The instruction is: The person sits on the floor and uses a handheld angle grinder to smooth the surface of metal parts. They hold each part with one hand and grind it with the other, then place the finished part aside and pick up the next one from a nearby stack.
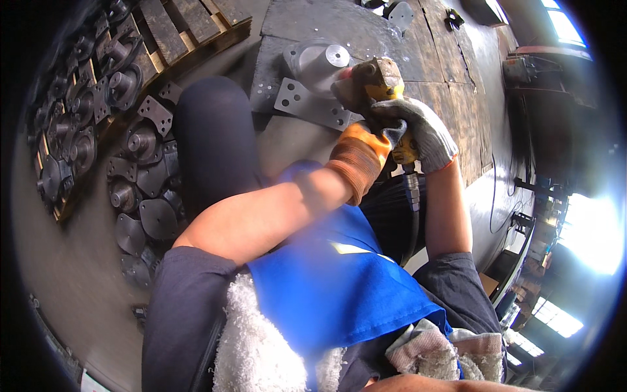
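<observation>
Both my hands are closed around a worn yellow air grinder, held above a dark metal plate. My right hand, in a whitish knit glove, wraps its body from the right. My left hand, in an orange glove with dark fingers, grips it from the left, with its fingertips partly hidden. The grinder's reddish front end meets or nearly meets a grey metal part with a round boss and a flat plate with holes; the exact contact is hidden. A hose with a metal coupling hangs from the grinder.
The metal part lies on a dark work surface. To the left, several similar flanged parts lie on the floor, and more rest on a wooden pallet. My bent knee is beside the work surface. A thin cable runs along the floor at right.
</observation>
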`<action>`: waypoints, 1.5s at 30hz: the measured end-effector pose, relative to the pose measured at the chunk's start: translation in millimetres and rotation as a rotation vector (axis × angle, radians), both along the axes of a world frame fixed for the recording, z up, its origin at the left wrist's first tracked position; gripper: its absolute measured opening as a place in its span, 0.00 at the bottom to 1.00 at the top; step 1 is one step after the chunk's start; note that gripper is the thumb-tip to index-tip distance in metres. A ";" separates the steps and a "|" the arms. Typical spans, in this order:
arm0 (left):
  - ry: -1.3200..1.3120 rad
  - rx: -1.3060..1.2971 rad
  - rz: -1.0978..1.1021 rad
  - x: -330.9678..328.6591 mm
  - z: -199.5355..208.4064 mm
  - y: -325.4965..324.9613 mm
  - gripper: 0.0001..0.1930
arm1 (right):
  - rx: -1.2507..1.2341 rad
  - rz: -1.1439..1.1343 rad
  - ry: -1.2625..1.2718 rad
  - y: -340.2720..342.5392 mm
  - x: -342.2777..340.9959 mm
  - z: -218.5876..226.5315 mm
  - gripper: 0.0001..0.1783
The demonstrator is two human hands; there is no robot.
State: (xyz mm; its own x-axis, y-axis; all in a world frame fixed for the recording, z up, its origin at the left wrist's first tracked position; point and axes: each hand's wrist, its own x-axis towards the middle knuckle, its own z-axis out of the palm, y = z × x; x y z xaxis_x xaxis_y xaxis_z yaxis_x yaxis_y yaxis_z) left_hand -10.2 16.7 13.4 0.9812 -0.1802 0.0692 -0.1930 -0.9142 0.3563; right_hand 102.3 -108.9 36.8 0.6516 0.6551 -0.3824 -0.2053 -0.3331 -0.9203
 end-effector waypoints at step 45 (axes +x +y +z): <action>0.536 -0.433 0.056 33.2 -22.5 -20.7 0.23 | -0.283 0.032 0.000 21.1 9.6 12.0 0.22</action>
